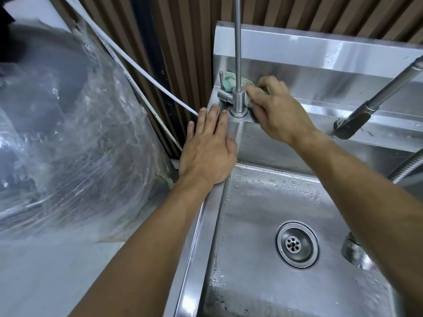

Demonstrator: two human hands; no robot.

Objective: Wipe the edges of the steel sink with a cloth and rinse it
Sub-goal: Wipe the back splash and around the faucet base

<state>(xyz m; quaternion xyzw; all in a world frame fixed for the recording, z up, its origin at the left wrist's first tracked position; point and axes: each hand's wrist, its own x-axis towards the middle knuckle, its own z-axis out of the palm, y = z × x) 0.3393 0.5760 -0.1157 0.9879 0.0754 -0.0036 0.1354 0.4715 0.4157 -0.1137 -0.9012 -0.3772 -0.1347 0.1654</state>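
Note:
The steel sink [203,216] fills the right half of the view, its basin wet with drops and a round drain [297,244] at the bottom. My left hand [208,147] lies flat with straight fingers on the sink's left rim. My right hand [279,110] grips a green and white cloth [230,82] at the back left corner, behind the base of a thin steel tap [238,97]. Most of the cloth is hidden by my fingers and the tap.
A dark pull-out faucet head [352,120] hangs over the back right of the basin, with a ribbed hose [409,165] at the right edge. A large plastic-wrapped object [68,133] stands left of the sink. A white tube [142,72] runs down the slatted wall.

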